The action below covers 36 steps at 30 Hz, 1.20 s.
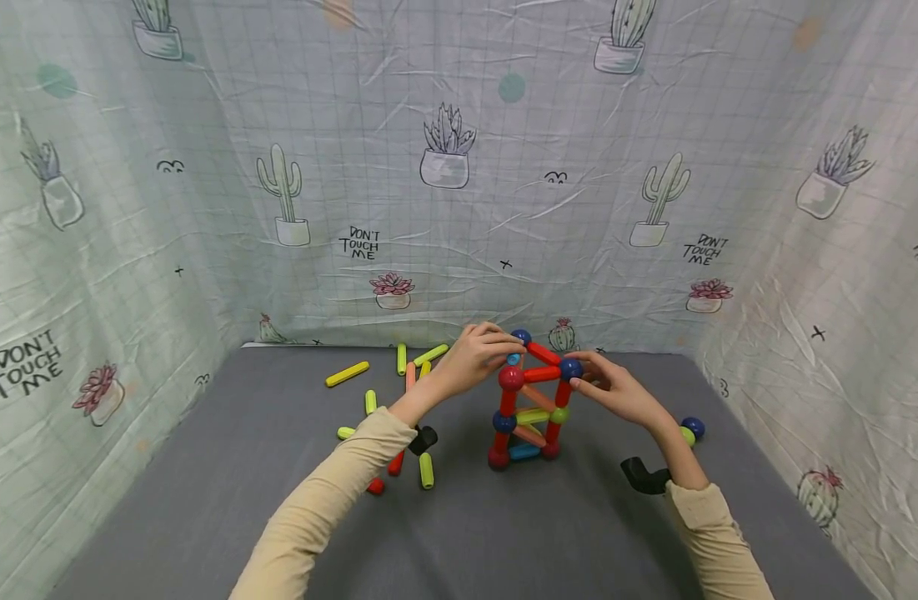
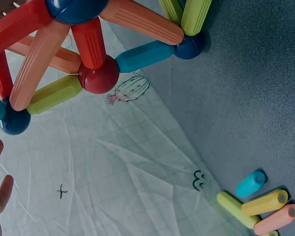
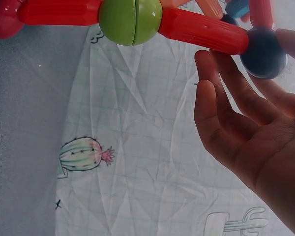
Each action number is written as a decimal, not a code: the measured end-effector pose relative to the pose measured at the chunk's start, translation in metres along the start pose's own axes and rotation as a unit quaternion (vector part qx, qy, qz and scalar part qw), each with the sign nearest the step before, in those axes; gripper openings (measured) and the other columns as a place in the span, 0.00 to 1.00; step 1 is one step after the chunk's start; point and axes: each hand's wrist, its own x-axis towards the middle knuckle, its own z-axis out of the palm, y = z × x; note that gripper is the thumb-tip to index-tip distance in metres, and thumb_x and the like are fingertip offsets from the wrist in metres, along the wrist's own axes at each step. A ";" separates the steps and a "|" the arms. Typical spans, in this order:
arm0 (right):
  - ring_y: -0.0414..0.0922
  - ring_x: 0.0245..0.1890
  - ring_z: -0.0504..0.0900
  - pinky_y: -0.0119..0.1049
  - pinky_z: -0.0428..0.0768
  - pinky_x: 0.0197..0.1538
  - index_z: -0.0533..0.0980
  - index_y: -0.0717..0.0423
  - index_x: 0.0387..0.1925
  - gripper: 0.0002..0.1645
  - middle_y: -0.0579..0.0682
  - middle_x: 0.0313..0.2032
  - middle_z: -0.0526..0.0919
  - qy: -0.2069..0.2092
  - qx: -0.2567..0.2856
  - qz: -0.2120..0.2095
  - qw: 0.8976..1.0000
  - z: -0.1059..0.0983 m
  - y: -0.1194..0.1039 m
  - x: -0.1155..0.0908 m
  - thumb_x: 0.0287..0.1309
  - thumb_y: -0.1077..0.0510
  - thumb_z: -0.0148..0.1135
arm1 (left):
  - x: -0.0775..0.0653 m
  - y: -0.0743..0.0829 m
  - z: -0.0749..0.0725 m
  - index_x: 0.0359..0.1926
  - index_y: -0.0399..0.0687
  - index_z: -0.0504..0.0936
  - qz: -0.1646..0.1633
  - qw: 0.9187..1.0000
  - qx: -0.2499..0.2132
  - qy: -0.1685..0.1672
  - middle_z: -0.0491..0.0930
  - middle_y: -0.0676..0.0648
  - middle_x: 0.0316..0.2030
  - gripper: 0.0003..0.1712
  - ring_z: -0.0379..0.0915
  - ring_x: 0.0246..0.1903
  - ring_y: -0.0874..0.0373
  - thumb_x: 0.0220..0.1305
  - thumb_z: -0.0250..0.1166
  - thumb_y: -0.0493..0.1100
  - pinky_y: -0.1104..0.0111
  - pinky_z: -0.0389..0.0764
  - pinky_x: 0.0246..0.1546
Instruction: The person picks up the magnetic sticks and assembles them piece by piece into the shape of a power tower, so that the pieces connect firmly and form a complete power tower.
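Note:
A tower of plastic rods and balls stands upright on the grey table, with red rods [image 1: 507,398] as its posts. At its top left, my left hand [image 1: 479,357] pinches a light blue rod [image 1: 514,359] between the red ball [image 1: 512,377] and the rear blue ball [image 1: 521,337]; the fingers hide most of the rod. My right hand [image 1: 616,390] grips the dark blue ball [image 1: 571,369] at the top right corner. In the right wrist view, thumb and fingers lie around that dark blue ball [image 3: 264,53], and a green ball [image 3: 131,19] joins two red rods below it.
Loose yellow, green, orange and red rods lie left of the tower, such as a yellow rod [image 1: 347,373] and a green rod [image 1: 426,471]. A blue ball [image 1: 694,427] and a green ball [image 1: 687,436] rest at the right. A patterned cloth [image 1: 459,250] rises behind the table.

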 end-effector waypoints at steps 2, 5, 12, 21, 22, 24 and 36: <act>0.56 0.43 0.78 0.39 0.78 0.43 0.62 0.58 0.58 0.24 0.61 0.47 0.74 -0.001 0.000 0.001 1.000 0.000 0.000 0.000 0.61 0.55 0.50 | 0.000 -0.001 0.000 0.47 0.54 0.80 0.003 1.000 0.004 0.004 0.80 0.53 0.46 0.17 0.68 0.46 0.58 0.55 0.62 0.37 0.64 0.67 0.43; 0.55 0.43 0.78 0.39 0.78 0.43 0.62 0.58 0.58 0.24 0.61 0.47 0.74 -0.002 0.001 0.000 1.000 0.000 -0.001 0.000 0.61 0.55 0.50 | 0.001 -0.002 0.001 0.49 0.54 0.79 0.003 1.000 0.002 0.002 0.78 0.52 0.49 0.18 0.67 0.47 0.57 0.56 0.62 0.37 0.63 0.68 0.45; 0.55 0.42 0.78 0.39 0.78 0.43 0.62 0.58 0.58 0.24 0.61 0.47 0.74 0.004 0.000 0.000 1.000 0.000 0.000 -0.001 0.61 0.55 0.51 | 0.004 -0.005 -0.002 0.58 0.47 0.70 -0.086 0.980 -0.179 -0.034 0.68 0.44 0.59 0.21 0.62 0.57 0.52 0.64 0.53 0.41 0.56 0.62 0.57; 0.54 0.43 0.79 0.41 0.78 0.44 0.62 0.58 0.58 0.24 0.61 0.47 0.74 0.003 0.006 -0.005 1.000 0.001 0.002 -0.001 0.61 0.56 0.50 | -0.006 0.004 -0.013 0.68 0.60 0.52 -0.113 0.964 -0.143 -0.196 0.44 0.48 0.69 0.54 0.48 0.64 0.46 0.42 0.33 0.82 0.47 0.60 0.58; 0.54 0.43 0.79 0.41 0.78 0.44 0.62 0.58 0.58 0.24 0.61 0.47 0.74 0.003 0.006 -0.005 1.000 0.001 0.003 0.000 0.61 0.56 0.50 | -0.007 0.004 -0.012 0.68 0.62 0.50 -0.116 0.963 -0.137 -0.201 0.43 0.48 0.70 0.54 0.47 0.65 0.45 0.41 0.34 0.82 0.46 0.60 0.58; 0.54 0.43 0.79 0.42 0.78 0.44 0.62 0.57 0.58 0.24 0.61 0.47 0.74 0.002 0.007 -0.003 1.000 0.001 0.003 0.000 0.61 0.56 0.50 | -0.008 0.005 -0.011 0.68 0.64 0.48 -0.120 0.962 -0.134 -0.203 0.42 0.47 0.70 0.53 0.46 0.65 0.45 0.42 0.36 0.81 0.45 0.59 0.58; 0.45 0.40 0.80 0.38 0.78 0.43 0.62 0.57 0.58 0.24 0.60 0.45 0.75 0.004 0.008 0.001 1.000 0.001 0.000 -0.001 0.61 0.56 0.50 | -0.010 0.008 -0.006 0.68 0.67 0.46 -0.105 0.975 -0.028 -0.195 0.47 0.47 0.69 0.47 0.50 0.65 0.47 0.47 0.31 0.78 0.47 0.58 0.58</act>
